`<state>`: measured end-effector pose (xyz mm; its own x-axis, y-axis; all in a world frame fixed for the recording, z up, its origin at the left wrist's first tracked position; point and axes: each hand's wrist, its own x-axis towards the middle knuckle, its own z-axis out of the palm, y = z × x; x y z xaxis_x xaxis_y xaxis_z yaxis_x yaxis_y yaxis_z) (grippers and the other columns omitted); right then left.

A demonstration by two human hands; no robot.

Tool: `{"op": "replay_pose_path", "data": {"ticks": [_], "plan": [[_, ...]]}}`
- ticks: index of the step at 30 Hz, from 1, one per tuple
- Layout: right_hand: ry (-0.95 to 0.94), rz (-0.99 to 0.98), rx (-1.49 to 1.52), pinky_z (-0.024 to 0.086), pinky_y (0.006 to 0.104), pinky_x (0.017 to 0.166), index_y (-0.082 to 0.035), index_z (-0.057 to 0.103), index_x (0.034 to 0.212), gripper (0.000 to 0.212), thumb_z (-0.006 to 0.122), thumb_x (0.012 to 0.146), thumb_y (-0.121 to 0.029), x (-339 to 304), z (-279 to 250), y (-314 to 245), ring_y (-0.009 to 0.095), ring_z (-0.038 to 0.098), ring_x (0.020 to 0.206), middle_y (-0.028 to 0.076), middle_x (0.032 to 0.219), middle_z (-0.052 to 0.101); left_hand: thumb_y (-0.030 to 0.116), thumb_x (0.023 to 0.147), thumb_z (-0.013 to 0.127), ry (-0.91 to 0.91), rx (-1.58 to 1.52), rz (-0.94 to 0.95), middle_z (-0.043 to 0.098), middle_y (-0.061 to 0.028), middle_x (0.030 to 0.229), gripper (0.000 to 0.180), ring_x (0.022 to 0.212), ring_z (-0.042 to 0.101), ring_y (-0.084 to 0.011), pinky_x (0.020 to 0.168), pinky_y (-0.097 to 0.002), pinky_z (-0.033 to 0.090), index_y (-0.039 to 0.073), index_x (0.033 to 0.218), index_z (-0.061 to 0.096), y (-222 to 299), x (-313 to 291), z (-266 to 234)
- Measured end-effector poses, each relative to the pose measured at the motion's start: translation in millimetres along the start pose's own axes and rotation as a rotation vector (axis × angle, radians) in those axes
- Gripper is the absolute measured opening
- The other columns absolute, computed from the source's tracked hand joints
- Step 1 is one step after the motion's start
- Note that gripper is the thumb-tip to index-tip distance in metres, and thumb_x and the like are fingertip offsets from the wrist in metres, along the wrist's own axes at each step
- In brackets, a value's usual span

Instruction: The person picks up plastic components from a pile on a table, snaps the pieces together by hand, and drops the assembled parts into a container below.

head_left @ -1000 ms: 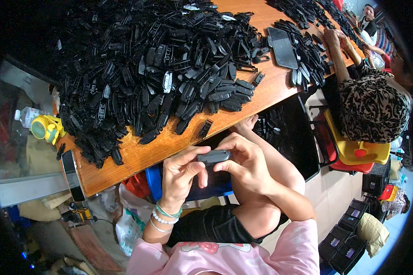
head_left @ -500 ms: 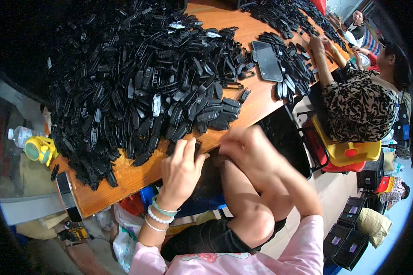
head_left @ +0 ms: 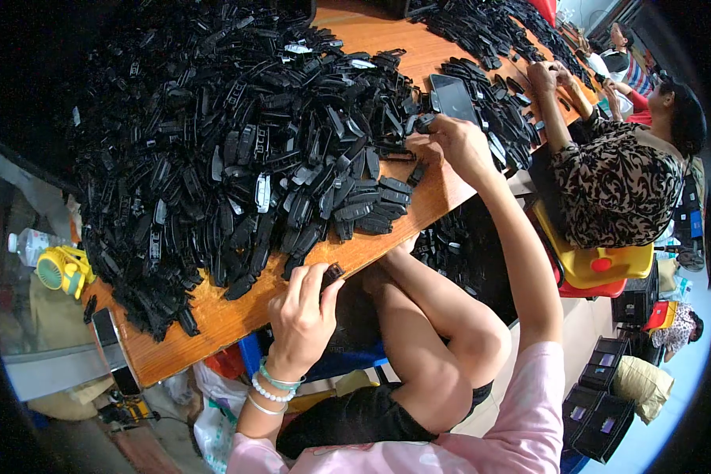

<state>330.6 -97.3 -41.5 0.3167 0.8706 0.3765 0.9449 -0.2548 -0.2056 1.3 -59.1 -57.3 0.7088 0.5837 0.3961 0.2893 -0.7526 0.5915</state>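
My left hand, with bracelets at its wrist, is at the table's front edge, its thumb and fingers closed on a small black plastic part. Farther right, my right hand reaches over the table to the right end of a large heap of black plastic parts. Its fingers pinch at a dark plastic part beside a smartphone; the fingertips partly hide what they grip. A few light parts show among the black ones in the heap.
Under the wooden table's edge, a dark bin holds more black parts. A second phone, a yellow fan and a bottle are at left. A co-worker in a patterned top sits at right, near stacked black crates.
My right hand has moved from beside my knees, up and away to the heap's right end near the phone. The left hand has shifted slightly nearer, and the part in its fingers now shows clearly.
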Motion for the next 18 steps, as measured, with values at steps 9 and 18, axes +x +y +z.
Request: {"op": "replay_pose_path", "data": {"ticks": [9,18], "plan": [[0.133,0.589,1.799,0.056,0.0357,0.064,0.000,0.054,0.092,0.027,0.051,0.096,-0.027,-64,-8,-53,0.024,0.067,0.066,0.010,0.076,0.063,0.003,0.078,0.071,-0.002,-0.367,-0.158,0.057,-0.0103,0.069,0.024,0.048,0.048,-0.0162,0.047,-0.0296,0.039,-0.004,0.099,0.060,6,-15,0],[-0.335,0.235,1.292,0.046,0.0286,0.084,0.004,0.055,0.108,0.029,0.065,0.082,-0.005,-117,-22,-152,0.019,0.057,0.095,0.010,0.101,0.055,0.004,0.079,0.070,0.060,-0.655,-0.283,0.061,-0.0068,0.087,0.025,0.059,0.052,-0.0084,0.049,-0.0210,0.039,-0.004,0.101,0.061,4,-22,-2]]}}
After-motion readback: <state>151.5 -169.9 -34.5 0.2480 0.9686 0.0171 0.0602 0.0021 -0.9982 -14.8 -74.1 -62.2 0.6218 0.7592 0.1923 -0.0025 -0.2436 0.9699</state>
